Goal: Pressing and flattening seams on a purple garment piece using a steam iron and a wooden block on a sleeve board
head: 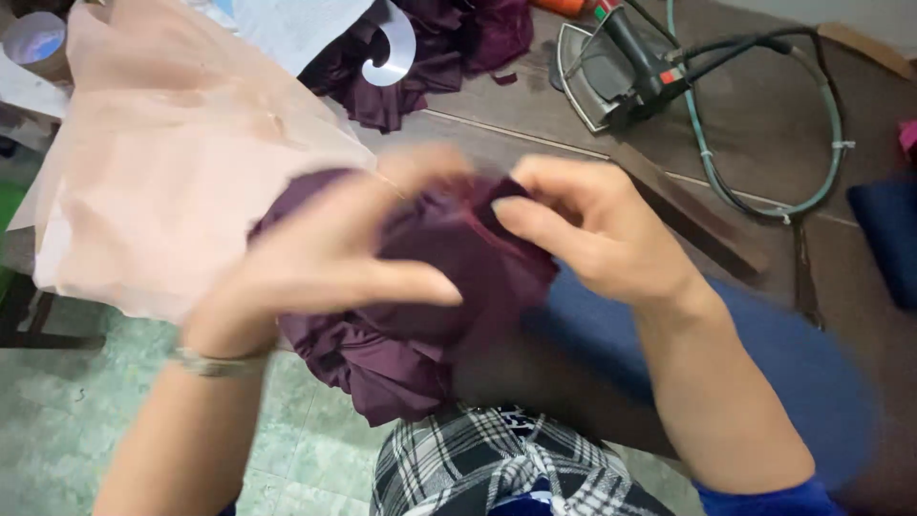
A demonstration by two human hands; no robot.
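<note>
A bundle of dark purple cloth (449, 287) is held up in front of me over the table edge. My left hand (334, 250) wraps over its left and top side, thumb pressed across the front. My right hand (587, 225) pinches the cloth's upper right edge between fingers and thumb. The lower folds of the cloth hang down toward my lap. A thin bracelet (218, 363) sits on my left wrist.
Pale pink paper (162, 162) drapes over the table's left part. More purple fabric (430, 48) and a white curved template (394, 53) lie at the back. An iron (621, 67) with a green cable (821, 124) rests on the brown table (764, 115). A blue cushion (888, 239) sits right.
</note>
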